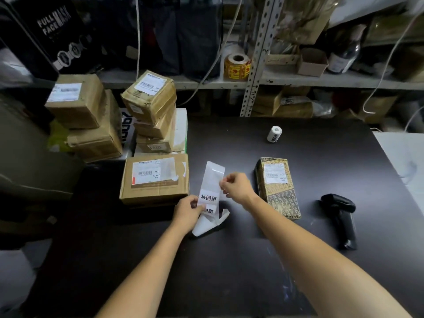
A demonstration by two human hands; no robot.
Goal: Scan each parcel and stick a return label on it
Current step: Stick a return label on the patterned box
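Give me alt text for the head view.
The left hand and right hand hold a strip of return labels above a dark table. A brown parcel lies to its left, a gold-patterned parcel and a barcode scanner to its right.

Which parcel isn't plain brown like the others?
The black-and-gold patterned parcel, lying alone just right of the right hand. The rest, at the left, are plain brown cardboard parcels.

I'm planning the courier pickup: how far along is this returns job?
Done: no parcel shows a return label yet; the black handheld scanner lies on the dark table. In hand: the left hand holds a white label strip while the right hand pinches its edge. Left: the gold-and-black patterned parcel, the flat brown cardboard box and the stacked brown boxes.
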